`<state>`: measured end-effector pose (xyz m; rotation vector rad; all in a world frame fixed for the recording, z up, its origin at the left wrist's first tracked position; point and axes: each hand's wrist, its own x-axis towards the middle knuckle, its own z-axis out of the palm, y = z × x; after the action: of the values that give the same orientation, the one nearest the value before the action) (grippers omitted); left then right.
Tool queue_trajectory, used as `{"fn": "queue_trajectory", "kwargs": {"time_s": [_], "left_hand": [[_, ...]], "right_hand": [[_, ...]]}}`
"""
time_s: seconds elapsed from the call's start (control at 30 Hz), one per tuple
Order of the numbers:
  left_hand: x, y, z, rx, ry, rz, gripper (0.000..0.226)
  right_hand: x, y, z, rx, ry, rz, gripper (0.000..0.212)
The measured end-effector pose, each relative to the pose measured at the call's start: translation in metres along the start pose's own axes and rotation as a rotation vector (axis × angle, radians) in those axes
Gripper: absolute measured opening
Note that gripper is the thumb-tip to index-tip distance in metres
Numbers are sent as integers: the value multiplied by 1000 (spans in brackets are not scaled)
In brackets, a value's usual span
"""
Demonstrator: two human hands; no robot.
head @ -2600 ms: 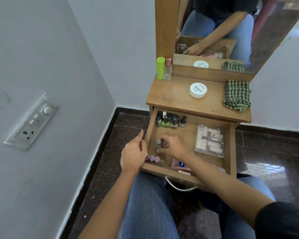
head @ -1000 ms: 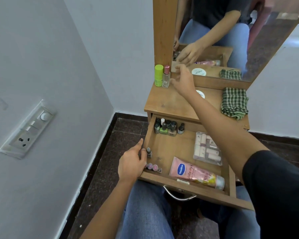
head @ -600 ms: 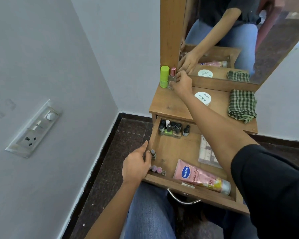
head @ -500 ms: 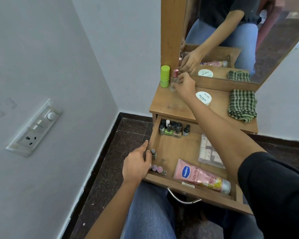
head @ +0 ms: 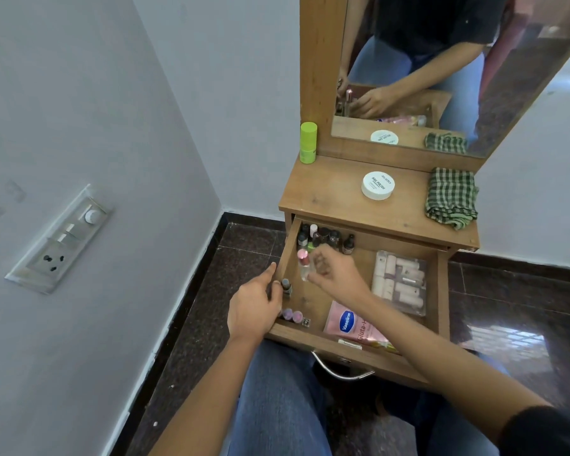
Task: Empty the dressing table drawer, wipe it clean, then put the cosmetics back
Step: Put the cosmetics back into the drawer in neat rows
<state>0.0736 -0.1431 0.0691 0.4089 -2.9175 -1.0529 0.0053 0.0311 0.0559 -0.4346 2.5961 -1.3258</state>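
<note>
The right hand (head: 334, 274) pinches the small pink-capped bottle (head: 303, 265) upright over the open drawer (head: 442, 291), probably to stand it there, while the left hand (head: 254, 311), fingers curled, grips the drawer's left wall to steady it.

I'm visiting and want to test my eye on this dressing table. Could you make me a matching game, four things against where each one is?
Things:
1. green tube
2. checked cloth
3. pink-capped bottle
4. Vaseline tube

Places:
A. lying in the drawer's front part
B. tabletop, right side
C. in the right hand, over the drawer
D. tabletop, back left corner

Pairs: 1-D, 2-B, 3-C, 4-A
</note>
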Motion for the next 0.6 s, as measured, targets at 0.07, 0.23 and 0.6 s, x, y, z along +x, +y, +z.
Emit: {"fn": "queue_trajectory", "kwargs": {"time_s": [0.07,0.23,0.6], "left_hand": [[0,-1,1,0,9,3,43],[0,-2,1,-10,19,9,42],[1,-4,2,-22,24,18,41]], "right_hand": [[-1,9,14,-17,-38,27,24],[6,18,35,22,-32,69,30],[9,25,52,-96,-160,108,68]]}}
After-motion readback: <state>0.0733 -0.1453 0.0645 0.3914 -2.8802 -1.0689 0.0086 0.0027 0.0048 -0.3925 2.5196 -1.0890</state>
